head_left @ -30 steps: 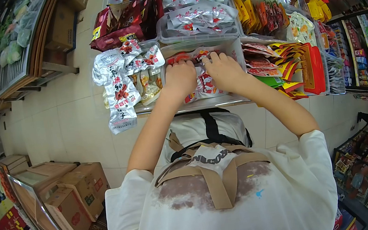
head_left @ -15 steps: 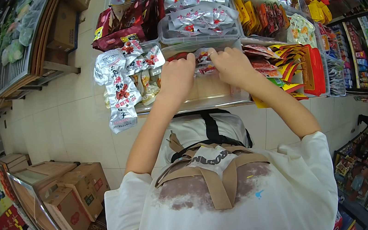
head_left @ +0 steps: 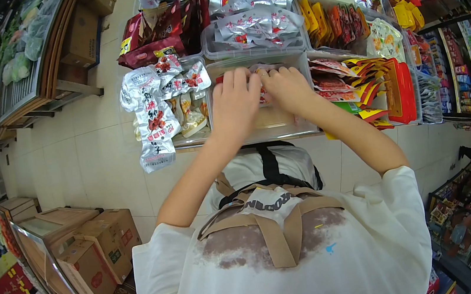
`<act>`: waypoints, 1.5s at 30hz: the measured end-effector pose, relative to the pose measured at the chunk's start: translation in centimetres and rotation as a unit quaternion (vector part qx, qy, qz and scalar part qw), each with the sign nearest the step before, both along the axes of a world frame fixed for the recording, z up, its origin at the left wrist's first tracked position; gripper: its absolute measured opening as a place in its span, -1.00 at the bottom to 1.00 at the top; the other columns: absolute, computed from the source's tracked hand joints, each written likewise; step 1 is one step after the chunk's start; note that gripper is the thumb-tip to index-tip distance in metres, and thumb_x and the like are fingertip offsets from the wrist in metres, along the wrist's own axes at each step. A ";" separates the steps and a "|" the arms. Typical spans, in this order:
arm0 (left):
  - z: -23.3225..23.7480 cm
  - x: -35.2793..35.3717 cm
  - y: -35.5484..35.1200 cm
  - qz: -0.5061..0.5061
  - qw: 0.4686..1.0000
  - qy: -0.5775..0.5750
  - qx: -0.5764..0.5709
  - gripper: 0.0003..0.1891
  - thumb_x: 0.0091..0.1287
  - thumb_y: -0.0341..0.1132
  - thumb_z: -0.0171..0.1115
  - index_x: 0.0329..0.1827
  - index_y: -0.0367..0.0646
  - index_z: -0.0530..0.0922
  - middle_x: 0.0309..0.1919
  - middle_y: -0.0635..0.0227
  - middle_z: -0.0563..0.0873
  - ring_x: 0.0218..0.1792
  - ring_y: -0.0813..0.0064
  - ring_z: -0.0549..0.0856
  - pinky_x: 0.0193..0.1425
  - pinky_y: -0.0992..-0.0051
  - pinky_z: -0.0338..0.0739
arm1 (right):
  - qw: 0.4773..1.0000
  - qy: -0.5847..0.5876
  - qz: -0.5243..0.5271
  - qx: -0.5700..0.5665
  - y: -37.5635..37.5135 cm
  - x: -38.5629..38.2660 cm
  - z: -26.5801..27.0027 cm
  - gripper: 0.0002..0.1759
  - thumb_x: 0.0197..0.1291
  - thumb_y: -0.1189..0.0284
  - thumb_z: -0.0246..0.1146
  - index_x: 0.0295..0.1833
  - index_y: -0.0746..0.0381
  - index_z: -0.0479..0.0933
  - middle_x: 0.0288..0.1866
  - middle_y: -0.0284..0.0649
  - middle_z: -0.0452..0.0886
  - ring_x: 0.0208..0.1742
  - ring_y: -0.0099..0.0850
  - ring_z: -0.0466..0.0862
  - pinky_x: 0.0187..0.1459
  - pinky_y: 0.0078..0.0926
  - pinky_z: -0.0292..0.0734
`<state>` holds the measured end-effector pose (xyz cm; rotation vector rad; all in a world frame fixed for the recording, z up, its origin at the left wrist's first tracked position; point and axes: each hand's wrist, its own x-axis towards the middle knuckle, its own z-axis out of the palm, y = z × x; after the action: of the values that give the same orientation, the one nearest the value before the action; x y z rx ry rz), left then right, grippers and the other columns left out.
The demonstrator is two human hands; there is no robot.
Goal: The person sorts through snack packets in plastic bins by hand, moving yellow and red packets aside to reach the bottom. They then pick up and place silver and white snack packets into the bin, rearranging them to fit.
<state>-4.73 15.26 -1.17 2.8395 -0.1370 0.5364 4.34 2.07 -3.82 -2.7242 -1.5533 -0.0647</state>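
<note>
My left hand [head_left: 236,100] and my right hand [head_left: 286,88] reach into a clear plastic bin [head_left: 298,125] in the front row. Between them lies a small silvery-and-red snack packet [head_left: 266,96], mostly hidden. My right fingers curl closed on its right side. My left hand lies palm down, its fingers stretched over the packets, tips dipping out of sight. On the left, a neighbouring bin holds silver snack pouches [head_left: 155,116]. Red and yellow snack packets [head_left: 352,84] stand on the right.
Behind, another clear tub holds silver pouches [head_left: 258,28], beside dark red bags [head_left: 158,35]. Yellow and orange packets [head_left: 329,21] fill a bin at back right. Cardboard boxes [head_left: 97,248] sit on the floor at lower left. A vegetable stand [head_left: 38,72] is at far left.
My left hand has shifted slightly right and its fingers have straightened from a closed grip. My right hand has moved a little left, closer to it. The packet is now more covered.
</note>
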 end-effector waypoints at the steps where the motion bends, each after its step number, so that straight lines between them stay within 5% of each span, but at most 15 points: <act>1: 0.5 -0.4 -0.4 -0.007 0.998 -0.043 -0.045 -0.75 -0.04 -0.43 0.18 -0.24 -0.16 0.47 -0.35 0.30 0.52 -0.26 0.30 0.52 -0.27 0.30 0.44 | 1.000 0.014 -0.016 -0.005 0.1 0.0 0.0 -0.55 -0.04 0.42 0.18 0.03 0.35 0.42 -0.40 -0.16 0.62 -0.30 -0.25 0.64 -0.29 -0.33 0.49; 7: -1.5 -1.3 -0.5 -0.064 0.961 0.262 -0.058 -0.75 0.12 -0.24 0.13 -0.25 -0.25 0.50 -0.34 0.14 0.62 -0.20 0.18 0.60 -0.14 0.26 0.50 | 1.000 0.015 -0.010 -0.010 0.0 -0.7 0.8 -0.57 -0.07 0.41 0.19 -0.03 0.35 0.41 -0.43 -0.17 0.62 -0.36 -0.23 0.64 -0.24 -0.30 0.53; 10: -2.5 0.2 -0.5 -0.053 0.951 0.301 -0.038 -0.69 0.16 -0.16 0.09 -0.23 -0.27 0.52 -0.29 0.07 0.65 -0.14 0.14 0.62 -0.03 0.22 0.48 | 0.995 0.072 -0.057 -0.046 0.4 -0.9 1.4 -0.41 -0.13 0.37 0.30 0.06 0.35 0.33 -0.31 -0.12 0.61 -0.28 -0.19 0.62 -0.27 -0.33 0.55; 14: -2.9 0.2 -0.7 -0.060 0.953 0.297 0.007 -0.68 0.16 -0.15 0.08 -0.22 -0.26 0.53 -0.26 0.09 0.65 -0.11 0.15 0.61 0.02 0.16 0.45 | 0.998 0.055 -0.010 -0.030 0.4 0.1 1.7 -0.51 -0.12 0.43 0.25 0.01 0.34 0.38 -0.29 -0.11 0.61 -0.20 -0.21 0.62 -0.20 -0.30 0.54; 20: -3.3 -0.4 -0.6 -0.063 0.963 0.263 -0.012 -0.68 0.15 -0.16 0.11 -0.22 -0.26 0.53 -0.24 0.10 0.64 -0.08 0.14 0.57 0.05 0.15 0.42 | 0.991 0.092 -0.014 -0.092 0.3 -0.2 2.2 -0.34 -0.21 0.32 0.36 0.06 0.32 0.32 -0.16 -0.10 0.54 -0.13 -0.19 0.57 -0.12 -0.31 0.51; 26: -3.5 -0.7 -0.9 -0.043 0.967 0.249 -0.017 -0.67 0.14 -0.16 0.15 -0.19 -0.26 0.50 -0.17 0.09 0.61 -0.01 0.14 0.52 0.06 0.16 0.40 | 0.993 0.038 0.052 0.094 0.3 0.4 3.9 -0.31 -0.29 0.40 0.36 0.09 0.33 0.36 -0.11 -0.18 0.42 -0.05 -0.26 0.45 -0.03 -0.37 0.42; 45: -4.0 -0.7 -1.2 -0.026 0.974 0.225 -0.013 -0.65 0.11 -0.15 0.15 -0.17 -0.24 0.51 -0.18 0.13 0.61 0.00 0.20 0.52 -0.01 0.17 0.40 | 0.992 0.017 0.083 0.095 0.0 0.4 4.1 -0.51 -0.10 0.41 0.22 0.04 0.29 0.42 -0.09 -0.15 0.42 -0.08 -0.24 0.46 -0.07 -0.33 0.44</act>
<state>-5.46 14.04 -5.14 2.8383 -0.1166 -0.1211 4.73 2.06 0.28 -2.4323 -1.6633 -0.1547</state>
